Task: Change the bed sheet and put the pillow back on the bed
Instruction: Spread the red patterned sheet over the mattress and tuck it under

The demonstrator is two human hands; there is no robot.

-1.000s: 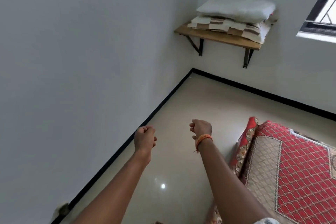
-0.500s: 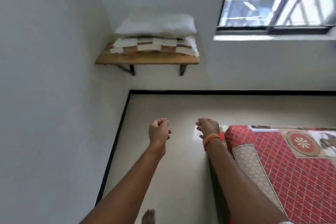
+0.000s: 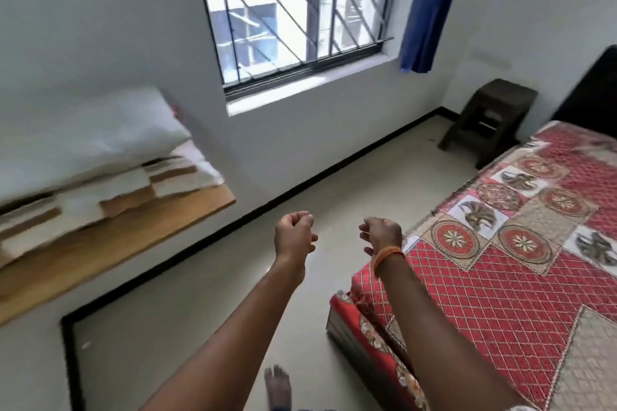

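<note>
**Pillow on the shelf to the left, bed to the right, hands empty between them**

Both forearms reach forward over the floor (image 3: pixel 200 294), and neither hand holds anything. The left hand (image 3: pixel 293 233) is curled into a loose fist; the right hand (image 3: pixel 380 233), with an orange band (image 3: pixel 387 255) at the wrist, has its fingers curled downward and grips nothing.

The white pillow (image 3: pixel 86 140) lies on the wooden wall shelf (image 3: pixel 110 243), left of the hands and higher than them. It rests on top of a folded brown-and-white checked cloth (image 3: pixel 100 190), which may be the fresh sheet, though that is only a guess. The pillow's long axis runs along the shelf, roughly parallel to the wall behind it. The left hand is the nearer one to the shelf.

The bed (image 3: pixel 350 337) lies to the right of the hands, its near corner just below the right wrist, so the right hand is the nearer one to it. A red patterned sheet (image 3: pixel 500 277) with medallion squares covers the bed, and no pillow shows on it. Judging by this, either the sheet is to be stripped or the pillow fetched; which comes first cannot be told.

Beyond the bed stand a dark stool (image 3: pixel 490 117), a barred window (image 3: pixel 293 10) and a blue curtain (image 3: pixel 427 3). A bare foot (image 3: pixel 277 387) shows at the bottom edge. No brand, label or readable writing is visible anywhere.
</note>
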